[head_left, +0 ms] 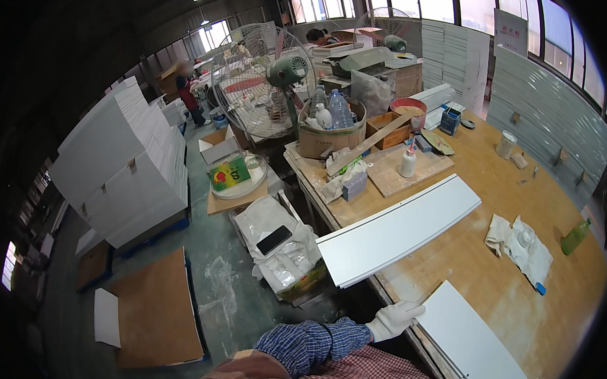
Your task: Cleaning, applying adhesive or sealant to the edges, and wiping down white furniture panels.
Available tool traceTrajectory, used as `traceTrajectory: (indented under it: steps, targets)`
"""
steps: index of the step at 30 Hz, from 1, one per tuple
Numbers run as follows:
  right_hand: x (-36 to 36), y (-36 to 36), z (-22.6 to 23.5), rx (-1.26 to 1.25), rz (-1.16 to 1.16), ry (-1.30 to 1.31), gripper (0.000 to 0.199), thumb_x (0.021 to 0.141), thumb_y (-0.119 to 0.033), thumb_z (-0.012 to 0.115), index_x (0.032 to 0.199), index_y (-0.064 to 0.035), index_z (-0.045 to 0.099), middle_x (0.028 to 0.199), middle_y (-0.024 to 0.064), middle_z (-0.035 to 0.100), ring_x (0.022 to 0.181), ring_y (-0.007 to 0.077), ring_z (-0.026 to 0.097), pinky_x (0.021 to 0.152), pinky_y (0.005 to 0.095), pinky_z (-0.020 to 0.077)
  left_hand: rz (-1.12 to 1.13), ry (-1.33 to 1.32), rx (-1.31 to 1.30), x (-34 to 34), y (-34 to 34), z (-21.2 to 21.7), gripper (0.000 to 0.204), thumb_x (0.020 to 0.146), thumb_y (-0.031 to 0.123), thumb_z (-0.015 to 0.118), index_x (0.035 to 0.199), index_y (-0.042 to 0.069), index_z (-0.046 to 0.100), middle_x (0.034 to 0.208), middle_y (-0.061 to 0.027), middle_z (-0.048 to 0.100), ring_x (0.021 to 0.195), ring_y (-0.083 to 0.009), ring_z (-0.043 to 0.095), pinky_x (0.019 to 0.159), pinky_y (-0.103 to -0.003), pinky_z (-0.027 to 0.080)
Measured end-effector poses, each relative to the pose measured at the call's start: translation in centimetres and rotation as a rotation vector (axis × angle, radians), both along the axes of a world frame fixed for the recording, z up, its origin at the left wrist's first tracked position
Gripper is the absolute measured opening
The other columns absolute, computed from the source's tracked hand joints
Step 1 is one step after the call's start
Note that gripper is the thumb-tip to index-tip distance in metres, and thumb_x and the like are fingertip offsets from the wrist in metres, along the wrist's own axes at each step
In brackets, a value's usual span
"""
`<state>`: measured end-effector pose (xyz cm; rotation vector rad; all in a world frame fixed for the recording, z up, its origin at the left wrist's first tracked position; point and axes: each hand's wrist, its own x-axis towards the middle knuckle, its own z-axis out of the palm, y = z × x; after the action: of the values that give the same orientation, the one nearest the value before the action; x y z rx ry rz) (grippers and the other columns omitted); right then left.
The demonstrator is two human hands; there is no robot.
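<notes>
My left hand (394, 320), in a white glove, is at the table's near edge, beside the corner of a white panel (472, 339). Its fingers are closed around a thin stick-like tool (432, 294) that points up and to the right; its exact kind is too small to tell. Slightly farther off, a stack of long white panels (400, 227) lies across the table and sticks out past its left edge. My right hand is out of the picture.
On the wooden table (494, 177) are a white bottle (408, 161), a crumpled cloth (528, 250), a green bottle (575, 236), a tin can (506, 145) and a box of bottles (333, 126). A large fan (261, 82) and stacked panels (118, 164) stand left. Two people work farther back.
</notes>
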<state>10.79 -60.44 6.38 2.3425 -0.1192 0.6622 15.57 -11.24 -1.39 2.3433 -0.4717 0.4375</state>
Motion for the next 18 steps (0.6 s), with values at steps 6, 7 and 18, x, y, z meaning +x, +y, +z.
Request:
traceTrajectory:
  steps: [6,7,18]
  targets:
    - [0.1,0.3,0.6,-0.065,-0.006,0.038,0.040,0.100,-0.040,0.045,0.127,-0.0178,0.065,0.119,0.0023,0.067,0.101,0.0188,0.064,0.086,0.0411,0.0497,-0.002,0.012,0.012,-0.1,0.1,0.3,0.036,0.081,0.012,0.069,0.115,0.010,0.056,0.100,-0.0093,0.059,0.097,-0.0315,0.060,0.079,-0.038,0.052]
    - [0.0,0.4,0.6,-0.075,-0.009,0.044,0.040,0.100,-0.040,0.045,0.127,-0.0181,0.065,0.119,0.0020,0.067,0.101,0.0185,0.064,0.086,0.0410,0.0498,-0.004,0.007,0.010,0.0,0.1,0.2,0.036,0.081,0.012,0.068,0.115,0.010,0.056,0.100,-0.0094,0.059,0.097,-0.0313,0.060,0.079,-0.038,0.052]
    - [-0.7,-1.3,1.6,-0.198,-0.075,0.087,0.041,0.099,-0.043,0.045,0.127,-0.0214,0.066,0.116,-0.0020,0.069,0.097,0.0148,0.066,0.082,0.0390,0.0514,0.003,0.051,-0.001,-0.4,0.2,0.8,0.036,0.081,0.011,0.068,0.116,0.011,0.057,0.099,-0.0092,0.060,0.098,-0.0318,0.060,0.080,-0.039,0.053]
